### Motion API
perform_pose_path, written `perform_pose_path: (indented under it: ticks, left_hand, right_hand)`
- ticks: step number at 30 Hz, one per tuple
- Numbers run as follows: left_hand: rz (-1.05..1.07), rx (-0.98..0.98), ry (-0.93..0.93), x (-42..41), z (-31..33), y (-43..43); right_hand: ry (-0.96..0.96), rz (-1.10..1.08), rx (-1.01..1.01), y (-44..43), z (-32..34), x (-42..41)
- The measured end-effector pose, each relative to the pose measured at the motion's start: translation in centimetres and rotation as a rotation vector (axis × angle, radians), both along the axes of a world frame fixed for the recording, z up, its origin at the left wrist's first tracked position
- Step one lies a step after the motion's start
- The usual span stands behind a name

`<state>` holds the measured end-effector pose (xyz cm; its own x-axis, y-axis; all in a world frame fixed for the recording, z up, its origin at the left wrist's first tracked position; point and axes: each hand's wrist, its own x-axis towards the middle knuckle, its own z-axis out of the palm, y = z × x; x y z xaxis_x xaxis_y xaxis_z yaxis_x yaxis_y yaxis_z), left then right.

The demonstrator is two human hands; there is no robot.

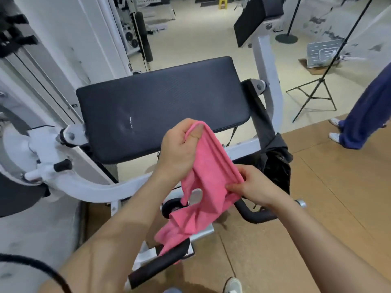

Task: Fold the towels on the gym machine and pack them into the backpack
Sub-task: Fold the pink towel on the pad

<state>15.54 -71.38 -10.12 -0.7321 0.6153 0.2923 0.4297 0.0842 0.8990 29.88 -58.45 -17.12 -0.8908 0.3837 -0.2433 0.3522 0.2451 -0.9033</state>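
- I'm pinching the towel (208, 178) in both hands: left hand (179, 149) clamped up top, right hand (254, 187) gripping the side.
- Its tail's dangling onto the handle (160, 265), probably snagging if I'm pulling up.

It was a gym: a padded bench (163, 106) (white-framed) stood just beyond the hands, weight machines (135, 32) farther off.

Legible text: none that I could read. The one mark I found was a small pale logo or scuff on the black seat pad (160, 106) of the gym machine, too blurred to make out as letters. A grey panel (323, 52) on the far floor carried pale bars that might have been lines of print; I could not read them.
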Motion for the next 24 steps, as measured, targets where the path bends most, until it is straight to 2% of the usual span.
perform_pose_path:
  ticks: [5,7,9,11,16,18,21,24]
  left_hand:
    - [0.297,0.227,-0.129,-3.5,-0.2,1.2]
    - [0.413,0.296,-0.141,-6.2,-0.1,0.5]
    - [0.496,0.243,-0.064,-8.8,-0.4,-0.6]
    - [0.527,0.081,0.015,-11.2,-1.4,-1.8]
    - [0.583,-0.304,-0.012,-17.6,-5.5,-3.6]
    - [0.658,-0.303,-0.078,-20.1,-6.6,-3.7]
    - [0.759,-0.163,-0.225,-23.7,-7.5,-3.7]
    - [0.859,-0.163,-0.232,-27.2,-8.0,-4.1]
  right_hand:
    - [-0.048,-0.088,0.258,5.7,-1.1,-0.8]
    - [-0.039,-0.063,0.298,7.9,-0.9,-2.1]
    - [-0.051,0.069,0.229,9.9,-0.1,-3.6]
    - [-0.047,0.167,0.101,11.9,0.8,-5.6]
    - [-0.044,0.189,-0.196,15.3,2.4,-12.7]
    - [-0.053,0.202,-0.244,15.9,2.8,-16.2]
    - [-0.096,0.267,-0.248,16.1,3.6,-21.2]
    - [-0.174,0.319,-0.158,16.3,4.1,-25.5]
